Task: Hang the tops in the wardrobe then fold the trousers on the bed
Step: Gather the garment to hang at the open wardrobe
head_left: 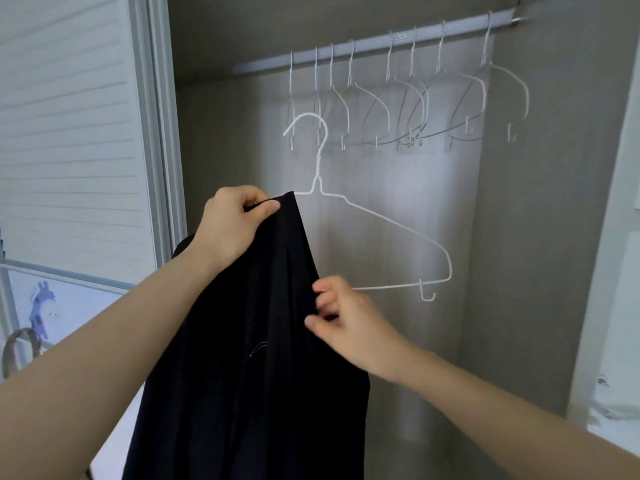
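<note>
The left hand [232,226] pinched a black top [263,358] and white wire hanger [381,223] together. The right hand [349,327] pinched the top's right edge.

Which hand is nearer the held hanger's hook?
Left. The left hand grips the black top just below the hook; the right hand pinches fabric lower down.

Left of the wardrobe [519,237], a slatted panel [69,133]; below it a blue figure [41,306], perhaps a toy.
</note>
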A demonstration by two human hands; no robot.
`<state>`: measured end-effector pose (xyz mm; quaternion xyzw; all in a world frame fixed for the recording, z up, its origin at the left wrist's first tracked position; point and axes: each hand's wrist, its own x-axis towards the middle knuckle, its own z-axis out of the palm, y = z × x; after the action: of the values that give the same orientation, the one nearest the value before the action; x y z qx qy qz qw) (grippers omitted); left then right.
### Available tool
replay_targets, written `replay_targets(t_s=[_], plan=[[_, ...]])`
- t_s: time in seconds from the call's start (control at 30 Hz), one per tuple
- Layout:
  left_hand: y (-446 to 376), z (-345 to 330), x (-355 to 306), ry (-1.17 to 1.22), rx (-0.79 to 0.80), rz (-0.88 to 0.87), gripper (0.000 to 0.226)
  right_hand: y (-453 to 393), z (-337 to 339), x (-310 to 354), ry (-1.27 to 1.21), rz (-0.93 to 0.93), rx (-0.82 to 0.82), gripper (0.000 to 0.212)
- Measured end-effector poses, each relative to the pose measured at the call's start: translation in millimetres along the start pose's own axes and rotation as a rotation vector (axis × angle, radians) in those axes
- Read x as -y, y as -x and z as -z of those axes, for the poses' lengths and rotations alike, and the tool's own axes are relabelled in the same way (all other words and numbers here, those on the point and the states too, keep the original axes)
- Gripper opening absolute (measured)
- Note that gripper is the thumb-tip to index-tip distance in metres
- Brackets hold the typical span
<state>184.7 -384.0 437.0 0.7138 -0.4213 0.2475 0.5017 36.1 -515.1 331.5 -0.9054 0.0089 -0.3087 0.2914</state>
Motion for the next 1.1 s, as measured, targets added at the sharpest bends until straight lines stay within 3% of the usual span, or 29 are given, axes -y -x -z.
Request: replay_targets(t_s=[0.07,0.17,0.33,0.43,0.57,0.73,0.8,0.9,0.97,1.1], plan=[[-2,9,5,0.067,-0.019,0.060,0.015,4,-6,-6,0.003,0.026,0.171,0.014],[-4,35,22,0.147,-0.100,0.132,0.010,13,-2,-21,0.218,0.118,0.235,0.040],[1,76,52,0.210,-0.176,0.208,0.014,21,35,-36,0.598,0.376,0.080,0.020],[7,85,61,0.220,-0.168,0.231,0.014,10,53,-42,0.617,0.355,-0.012,0.017],[10,91,67,0.225,-0.134,0.235,0.014,-6,65,-46,0.687,0.378,0.015,0.015],[15,107,75,-0.039,-0.067,0.168,0.011,-21,86,-44,0.736,0.470,-0.041,0.014],[19,104,71,-0.106,-0.042,0.133,0.010,-26,88,-40,0.703,0.476,-0.057,0.017],[22,86,57,-0.180,-0.004,0.023,0.004,-37,76,-21,0.464,0.401,-0.136,0.014],[24,69,44,-0.127,0.015,-0.026,0.004,-48,62,-5,0.336,0.350,-0.188,0.009],[27,47,29,-0.016,0.039,-0.023,0.007,-60,41,19,0.064,0.196,-0.251,0.019]])
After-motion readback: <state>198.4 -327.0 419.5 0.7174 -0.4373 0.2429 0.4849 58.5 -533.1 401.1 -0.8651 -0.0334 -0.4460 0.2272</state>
